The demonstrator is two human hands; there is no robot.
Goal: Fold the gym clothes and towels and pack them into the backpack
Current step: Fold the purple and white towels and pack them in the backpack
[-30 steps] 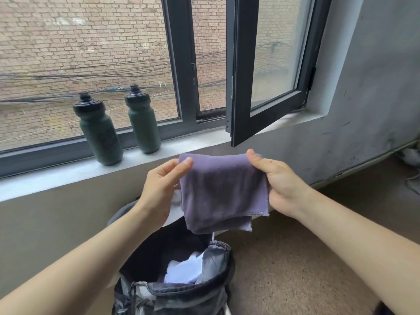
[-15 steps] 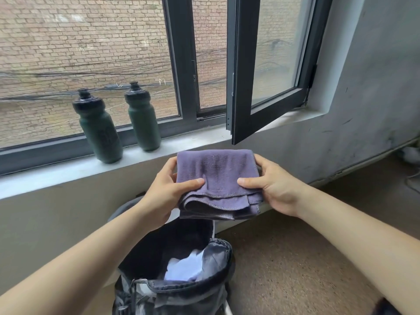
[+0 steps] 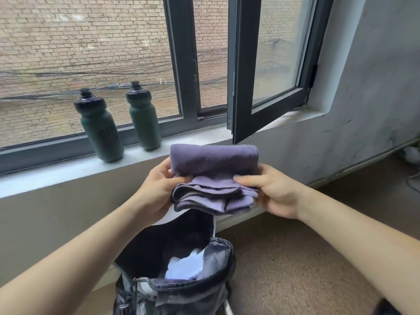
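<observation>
purple towel (image 3: 213, 164) folded into a thick wad, stitched hem layers stacked on the near side, held in the air above the open backpack (image 3: 172, 289). left hand (image 3: 156, 189) pinches its left end, right hand (image 3: 272, 192) pinches its right end, thumbs on top. white cloth (image 3: 184, 268) in the backpack.

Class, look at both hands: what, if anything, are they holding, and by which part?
The folded purple towel: left hand grips its left edge, right hand its right edge, thumbs on top.
</observation>
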